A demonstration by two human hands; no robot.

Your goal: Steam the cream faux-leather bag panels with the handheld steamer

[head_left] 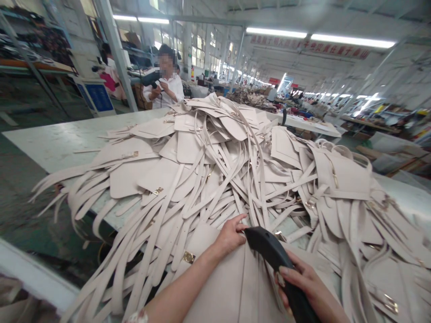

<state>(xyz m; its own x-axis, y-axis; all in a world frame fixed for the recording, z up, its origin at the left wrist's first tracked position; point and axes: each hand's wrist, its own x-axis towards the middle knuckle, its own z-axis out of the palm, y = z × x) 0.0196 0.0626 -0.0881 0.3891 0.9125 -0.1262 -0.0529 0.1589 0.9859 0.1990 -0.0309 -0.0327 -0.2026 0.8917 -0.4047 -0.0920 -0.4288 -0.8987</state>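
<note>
My right hand [299,280] is wrapped round a black handheld tool [269,246], whose flat nozzle points up and left. Just left of that nozzle, my left hand [232,235] rests at the upper edge of a beige leather-like piece [222,287], fingers reaching toward the nozzle and partly apart; nothing is seen held in them. The piece lies at the bottom centre, with a gold clasp [189,257] near its left side. Beyond both hands rises a large heap of beige bag pieces [191,143] with long straps and gold buckles.
The heap covers much of a pale table [50,139], with straps hanging over its left edge. Across it, a person in white [164,85] holds a dark tool. A metal post [116,54] stands at the left. More piled goods lie on tables behind.
</note>
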